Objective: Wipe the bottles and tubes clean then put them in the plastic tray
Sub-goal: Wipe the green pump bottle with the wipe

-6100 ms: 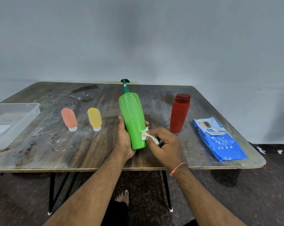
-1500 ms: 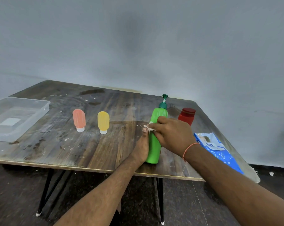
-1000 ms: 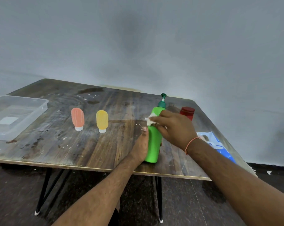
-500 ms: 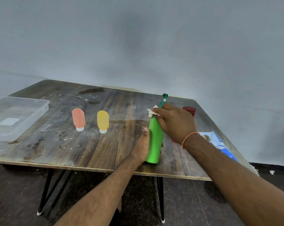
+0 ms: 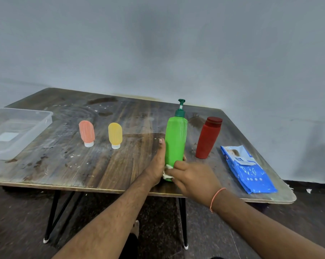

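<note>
Two tubes stand left of the green bottle.

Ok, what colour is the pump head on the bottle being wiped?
Dark green pump head with a white neck, seen in the head view.

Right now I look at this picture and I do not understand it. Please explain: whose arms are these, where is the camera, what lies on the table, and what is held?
There is no machine here. A person wears a camera on the head, so it looks forward and down at their own two arms.

On the wooden table stand a green pump bottle, a red bottle, a pink tube and a yellow tube, both tubes upright on their caps. A clear plastic tray sits at the far left, and a blue pack of wipes lies at the right.

The left hand grips the green pump bottle low down. The right hand pinches a white wipe against the bottle's base.
</note>
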### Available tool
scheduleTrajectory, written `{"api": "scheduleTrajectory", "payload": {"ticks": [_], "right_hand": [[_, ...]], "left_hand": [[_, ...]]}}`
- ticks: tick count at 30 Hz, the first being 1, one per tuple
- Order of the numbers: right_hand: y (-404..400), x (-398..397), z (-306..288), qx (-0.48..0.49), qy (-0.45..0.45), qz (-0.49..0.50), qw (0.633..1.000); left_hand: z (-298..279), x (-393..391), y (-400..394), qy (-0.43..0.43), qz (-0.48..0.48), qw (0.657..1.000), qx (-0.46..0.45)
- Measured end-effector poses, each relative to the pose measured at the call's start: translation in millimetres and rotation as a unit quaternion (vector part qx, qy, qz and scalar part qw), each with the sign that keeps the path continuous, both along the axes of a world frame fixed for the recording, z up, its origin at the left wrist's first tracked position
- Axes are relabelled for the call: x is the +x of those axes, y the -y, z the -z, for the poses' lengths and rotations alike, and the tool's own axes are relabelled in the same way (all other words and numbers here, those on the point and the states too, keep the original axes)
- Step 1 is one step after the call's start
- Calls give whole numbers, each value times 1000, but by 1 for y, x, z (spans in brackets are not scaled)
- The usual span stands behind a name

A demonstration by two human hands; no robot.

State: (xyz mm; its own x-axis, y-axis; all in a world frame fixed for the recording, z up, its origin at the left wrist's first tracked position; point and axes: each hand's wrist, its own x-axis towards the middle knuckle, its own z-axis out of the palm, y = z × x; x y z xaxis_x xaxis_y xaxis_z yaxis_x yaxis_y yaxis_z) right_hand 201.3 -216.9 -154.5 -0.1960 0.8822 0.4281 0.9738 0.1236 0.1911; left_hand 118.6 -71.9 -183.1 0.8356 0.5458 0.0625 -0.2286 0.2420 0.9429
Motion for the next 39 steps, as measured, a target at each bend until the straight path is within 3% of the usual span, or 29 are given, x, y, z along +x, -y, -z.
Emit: {"api": "scheduleTrajectory", "payload": {"ticks": [4, 8, 15, 19, 24, 27, 34, 39], "right_hand": [[11, -1, 19, -26, 43, -19, 999], [6, 6, 13, 13, 57, -27, 998], [-16, 20, -16, 108, -24, 41, 993], [-8, 16, 5, 74, -51, -1, 996], [11, 25, 25, 22, -21, -50, 998], [9, 30, 19, 61, -14, -36, 997], [-16, 26, -7, 180, -119, 35, 976], [-9, 17, 4, 134, -92, -16, 987]], "left_hand": [[4, 6, -2, 22, 3, 1000, -2], [3, 6, -6, 3, 5, 1000, -18], [1, 4, -9, -44, -42, 997, -54], [0, 3, -10, -49, -24, 997, -57], [2, 7, -9, -17, 10, 997, -70], [1, 8, -10, -15, 4, 997, -74], [-3, 5, -7, -29, -57, 995, -80], [-3, 2, -7, -39, -60, 995, -70]]}}
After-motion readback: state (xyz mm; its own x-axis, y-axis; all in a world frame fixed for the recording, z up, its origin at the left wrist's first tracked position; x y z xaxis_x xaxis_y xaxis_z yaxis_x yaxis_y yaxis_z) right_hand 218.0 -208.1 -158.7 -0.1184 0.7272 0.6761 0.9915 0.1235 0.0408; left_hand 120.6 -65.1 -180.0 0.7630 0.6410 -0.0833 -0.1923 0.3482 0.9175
